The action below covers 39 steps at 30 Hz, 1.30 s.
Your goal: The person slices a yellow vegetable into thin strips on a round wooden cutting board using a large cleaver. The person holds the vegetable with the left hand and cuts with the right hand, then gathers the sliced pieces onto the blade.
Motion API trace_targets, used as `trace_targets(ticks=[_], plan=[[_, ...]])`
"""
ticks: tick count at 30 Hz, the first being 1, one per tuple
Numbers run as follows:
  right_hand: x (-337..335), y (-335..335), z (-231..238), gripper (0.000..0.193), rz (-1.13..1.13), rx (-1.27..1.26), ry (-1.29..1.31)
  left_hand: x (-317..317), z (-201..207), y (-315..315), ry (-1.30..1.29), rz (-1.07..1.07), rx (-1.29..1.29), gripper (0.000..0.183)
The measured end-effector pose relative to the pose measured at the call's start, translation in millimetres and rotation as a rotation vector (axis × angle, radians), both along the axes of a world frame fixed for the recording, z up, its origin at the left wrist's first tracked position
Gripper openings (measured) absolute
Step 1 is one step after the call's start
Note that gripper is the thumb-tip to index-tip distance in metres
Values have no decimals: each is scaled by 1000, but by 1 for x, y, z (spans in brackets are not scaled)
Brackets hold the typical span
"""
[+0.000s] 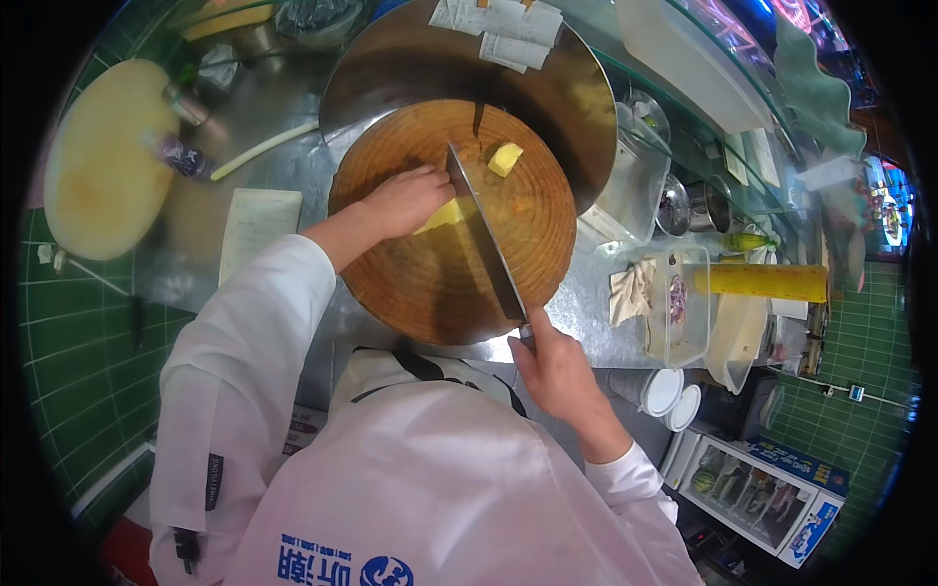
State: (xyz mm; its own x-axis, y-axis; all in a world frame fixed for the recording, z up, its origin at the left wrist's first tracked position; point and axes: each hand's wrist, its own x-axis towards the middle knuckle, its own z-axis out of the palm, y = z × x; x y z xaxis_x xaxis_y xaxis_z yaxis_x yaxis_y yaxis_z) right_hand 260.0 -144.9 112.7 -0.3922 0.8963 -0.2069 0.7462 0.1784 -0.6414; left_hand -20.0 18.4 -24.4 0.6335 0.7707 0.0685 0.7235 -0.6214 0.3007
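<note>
A round wooden chopping block with ring-like grain lies in front of me. My right hand, at the block's near right edge, is closed round the handle of a kitchen knife. The blade slants across the block, its tip pointing away from me. Left of the blade, my left hand has bent fingers pressed on a pale yellow piece of food, partly hidden under it. The fingertips are close to the blade. Another yellow chunk sits apart, right of the knife tip.
Behind the block stands a large curved metal sheet with paper slips. At right are a clear plastic box, a crumpled cloth and metal bowls. A notepad and an oval board are left.
</note>
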Motion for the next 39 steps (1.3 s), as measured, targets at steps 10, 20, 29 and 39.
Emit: trace_targets(ticks=[10,20,29,39], plan=[[1,1,-7,25,-13,-81,8,-2,2,-2,-42,-7,-47,34],[2,2,-22,27,-21,-75,21,-2,-1,1,-52,-7,-28,31],[4,-4,-39,24,-22,-102,-13,-2,-2,-2,-82,-5,-9,33],[6,-6,-43,25,-47,-75,-10,-2,-2,-2,-122,-13,-17,31]])
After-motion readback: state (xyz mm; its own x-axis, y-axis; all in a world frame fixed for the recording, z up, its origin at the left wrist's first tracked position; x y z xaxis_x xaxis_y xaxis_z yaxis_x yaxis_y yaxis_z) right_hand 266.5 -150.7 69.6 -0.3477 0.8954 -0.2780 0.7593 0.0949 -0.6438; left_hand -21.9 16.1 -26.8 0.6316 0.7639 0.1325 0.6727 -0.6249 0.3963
